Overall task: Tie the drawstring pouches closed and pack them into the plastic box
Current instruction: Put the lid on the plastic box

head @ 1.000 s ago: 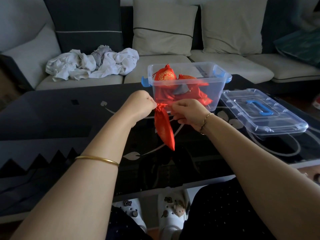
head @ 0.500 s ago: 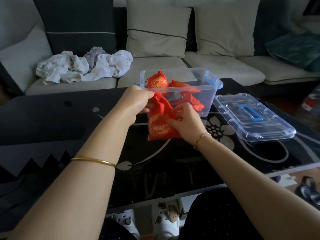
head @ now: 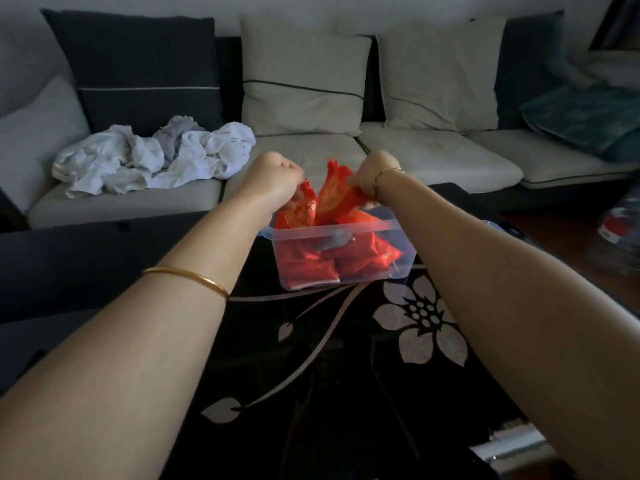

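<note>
we seem to be at the packing step: both hands hang over the plastic box [head: 377, 226], which stands on the dark glass table [head: 311, 375] near its far edge. our left hand [head: 277, 176] is curled in a fist round the top of a red pouch [head: 298, 211] that hangs down to the left end of the box's near rim. our right hand [head: 372, 169] is likewise closed, pinching a second red pouch [head: 341, 194] above the middle of the box. the cloth is blurred, so we cannot tell whether the cords are knotted, or whether the two pieces are truly separate. more packed pouches [head: 311, 268] lie on the box floor. next, we judge, each mouth wants a check for a tight knot. then both pouches go down onto the pile and are let go, laid flat so that they sit below the rim.
</note>
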A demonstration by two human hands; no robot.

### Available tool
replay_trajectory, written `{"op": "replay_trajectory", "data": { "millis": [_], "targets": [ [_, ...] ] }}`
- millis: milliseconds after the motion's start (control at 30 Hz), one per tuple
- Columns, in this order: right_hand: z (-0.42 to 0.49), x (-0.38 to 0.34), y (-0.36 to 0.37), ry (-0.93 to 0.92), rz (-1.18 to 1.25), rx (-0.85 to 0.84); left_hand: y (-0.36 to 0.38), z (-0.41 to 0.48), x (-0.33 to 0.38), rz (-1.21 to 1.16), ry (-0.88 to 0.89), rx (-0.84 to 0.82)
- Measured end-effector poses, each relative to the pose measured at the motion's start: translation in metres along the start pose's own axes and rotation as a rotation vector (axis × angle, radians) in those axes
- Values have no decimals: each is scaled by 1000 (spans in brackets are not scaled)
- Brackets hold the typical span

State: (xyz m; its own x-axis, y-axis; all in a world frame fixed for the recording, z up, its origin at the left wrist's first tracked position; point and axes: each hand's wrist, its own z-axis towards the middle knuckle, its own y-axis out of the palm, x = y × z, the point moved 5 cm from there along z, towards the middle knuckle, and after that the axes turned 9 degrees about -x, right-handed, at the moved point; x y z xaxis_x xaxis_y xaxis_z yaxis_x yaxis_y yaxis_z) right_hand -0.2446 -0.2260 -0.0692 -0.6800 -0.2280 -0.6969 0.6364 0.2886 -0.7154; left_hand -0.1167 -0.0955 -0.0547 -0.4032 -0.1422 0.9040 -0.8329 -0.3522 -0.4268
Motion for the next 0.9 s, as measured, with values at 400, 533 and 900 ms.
{"op": "replay_trajectory", "data": {
  "millis": [400,533,900],
  "targets": [
    [-82,106,-73,120,-17,546,45,2,-2,127,12,80],
    [-92,177,-19,436,-339,176,60,-2,5,101,48,122],
    [-97,199,-12,431,-478,184,57,-6,9,110,50,163]
  ]
}}
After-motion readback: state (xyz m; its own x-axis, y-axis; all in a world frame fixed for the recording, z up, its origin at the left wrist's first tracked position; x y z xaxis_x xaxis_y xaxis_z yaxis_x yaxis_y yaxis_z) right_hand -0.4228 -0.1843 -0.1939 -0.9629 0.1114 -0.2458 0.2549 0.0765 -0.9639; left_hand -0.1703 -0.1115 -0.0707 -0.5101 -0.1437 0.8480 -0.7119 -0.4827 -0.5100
